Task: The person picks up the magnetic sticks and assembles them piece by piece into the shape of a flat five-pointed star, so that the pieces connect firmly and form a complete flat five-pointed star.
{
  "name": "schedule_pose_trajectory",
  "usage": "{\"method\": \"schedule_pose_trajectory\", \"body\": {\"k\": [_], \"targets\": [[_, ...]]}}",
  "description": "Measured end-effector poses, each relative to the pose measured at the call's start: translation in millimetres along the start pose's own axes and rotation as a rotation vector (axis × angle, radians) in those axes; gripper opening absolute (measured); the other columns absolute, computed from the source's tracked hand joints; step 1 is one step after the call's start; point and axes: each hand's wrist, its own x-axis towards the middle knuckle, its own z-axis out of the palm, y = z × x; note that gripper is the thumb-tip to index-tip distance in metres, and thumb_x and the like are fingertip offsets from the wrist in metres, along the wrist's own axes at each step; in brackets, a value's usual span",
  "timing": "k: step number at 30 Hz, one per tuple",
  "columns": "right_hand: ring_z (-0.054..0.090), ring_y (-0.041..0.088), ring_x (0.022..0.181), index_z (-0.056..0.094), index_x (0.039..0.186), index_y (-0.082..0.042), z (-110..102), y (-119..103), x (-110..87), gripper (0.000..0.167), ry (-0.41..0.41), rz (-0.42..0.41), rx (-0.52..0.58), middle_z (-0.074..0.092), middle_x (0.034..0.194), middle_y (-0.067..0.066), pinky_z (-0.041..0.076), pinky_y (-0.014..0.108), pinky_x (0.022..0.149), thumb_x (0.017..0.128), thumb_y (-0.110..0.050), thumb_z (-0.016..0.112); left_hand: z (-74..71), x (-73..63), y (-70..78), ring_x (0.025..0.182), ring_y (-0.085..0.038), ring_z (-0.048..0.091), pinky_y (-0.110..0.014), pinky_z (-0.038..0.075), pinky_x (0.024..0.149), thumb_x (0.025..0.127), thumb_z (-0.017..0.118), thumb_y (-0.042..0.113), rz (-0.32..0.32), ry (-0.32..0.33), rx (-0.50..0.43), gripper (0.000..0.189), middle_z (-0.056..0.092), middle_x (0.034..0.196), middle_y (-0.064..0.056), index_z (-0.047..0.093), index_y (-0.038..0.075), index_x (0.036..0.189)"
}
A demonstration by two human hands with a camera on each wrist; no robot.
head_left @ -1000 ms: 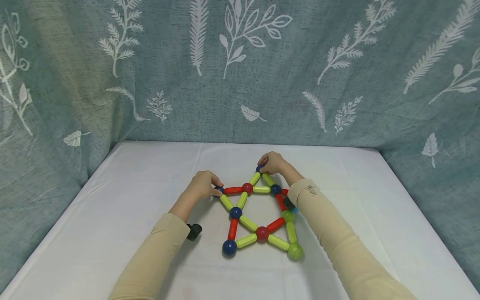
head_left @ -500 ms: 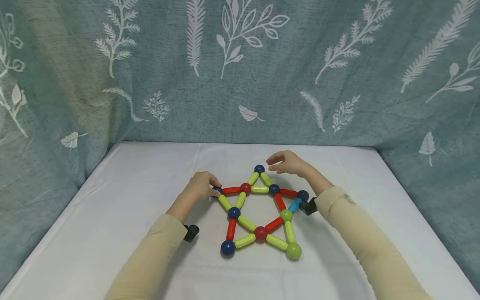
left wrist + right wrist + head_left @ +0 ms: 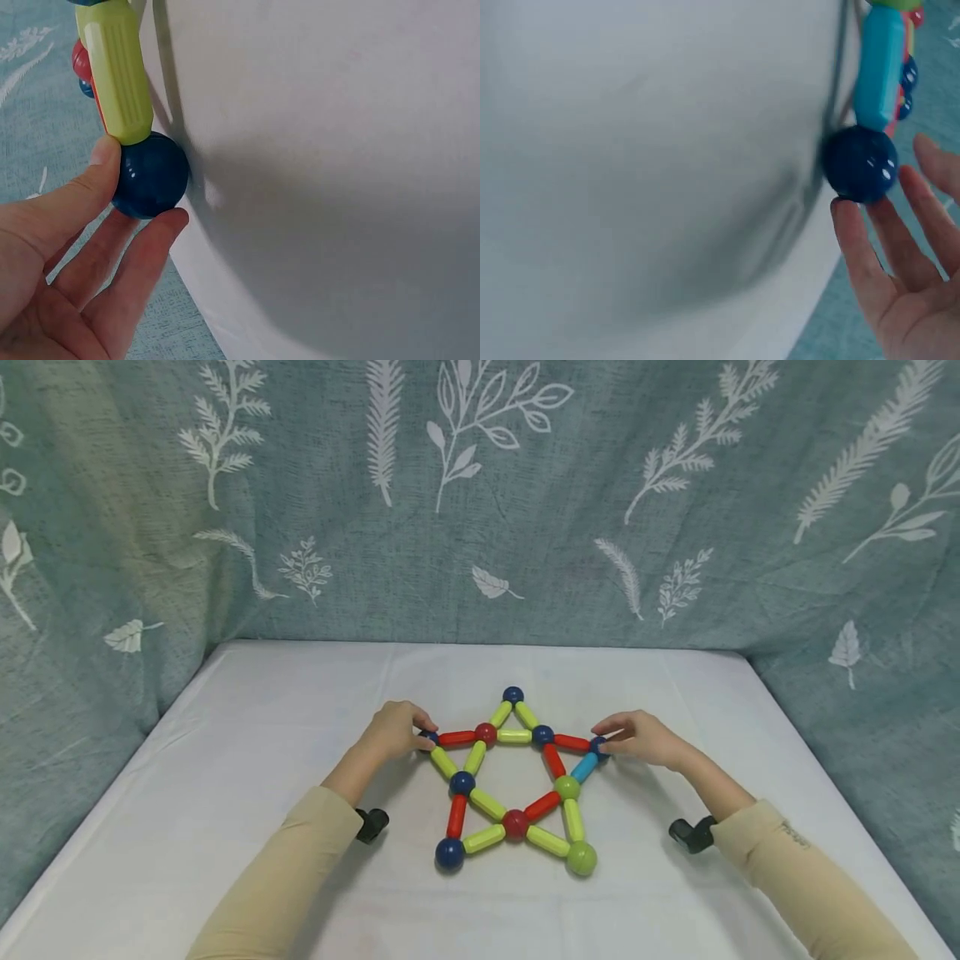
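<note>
A flat star of magnetic sticks and balls, with a red ball (image 3: 515, 825) at its near inner corner, lies on the white-covered table. My left hand (image 3: 390, 731) pinches the blue ball (image 3: 154, 176) at the star's left tip between thumb and fingers; a yellow-green stick (image 3: 116, 75) joins that ball. At the right tip, my right hand (image 3: 641, 739) has its fingertips against another blue ball (image 3: 859, 165), the thumb standing apart from it. A light blue stick (image 3: 881, 67) runs from this ball. The far tip's blue ball (image 3: 513, 695) is untouched.
White cloth (image 3: 300, 693) covers the table, and a grey-green leaf-print curtain (image 3: 480, 568) hangs behind and at the sides. Small black cameras (image 3: 692, 835) sit at both wrists. A blue ball (image 3: 450, 854) and a green ball (image 3: 581, 858) form the near tips.
My right hand has let go of the far tip's blue ball and moved right and nearer, to the right tip's ball. My left hand has stayed on its ball.
</note>
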Motion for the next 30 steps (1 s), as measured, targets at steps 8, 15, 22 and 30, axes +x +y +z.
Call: {"method": "schedule_pose_trajectory", "body": {"k": [8,15,22,30], "targets": [[0.060,0.033,0.095,0.062,0.109,0.003,11,4,-0.2,0.026,0.083,-0.011,-0.055,0.058,0.113,0.023,0.051,0.039,0.078,0.083,0.001,0.062,1.1,0.6,-1.8,0.100,-0.027,0.057,-0.040,0.045,0.084,0.079,0.072,0.016,0.017,0.012,0.010,0.023,0.066,0.103,-0.008,0.071,0.007,0.100],[0.059,0.033,0.096,0.062,0.110,0.003,11,4,9.9,0.026,0.131,0.031,-0.107,0.058,0.114,0.023,0.050,0.039,0.079,0.084,0.002,0.060,2.2,11.1,-0.1,0.104,-0.027,0.055,-0.040,0.045,0.087,0.080,0.071,0.015,-0.009,0.030,-0.006,0.024,0.065,0.106,-0.009,0.070,0.007,0.103],[0.058,0.035,0.097,0.061,0.111,0.004,11,5,14.7,0.026,0.156,0.044,-0.108,0.057,0.115,0.025,0.050,0.040,0.080,0.085,0.003,0.058,2.8,17.8,0.5,0.106,-0.028,0.054,-0.040,0.044,0.088,0.082,0.068,0.015,-0.009,0.045,0.006,0.025,0.064,0.110,-0.010,0.069,0.008,0.106],[0.055,0.037,0.104,0.057,0.118,0.003,11,4,14.4,0.031,0.132,0.009,-0.165,0.055,0.119,0.023,0.047,0.044,0.085,0.088,-0.001,0.057,3.2,14.0,2.5,0.111,-0.029,0.051,-0.043,0.043,0.089,0.088,0.062,0.019,-0.035,0.010,0.060,0.029,0.060,0.117,-0.012,0.065,0.008,0.114]]}}
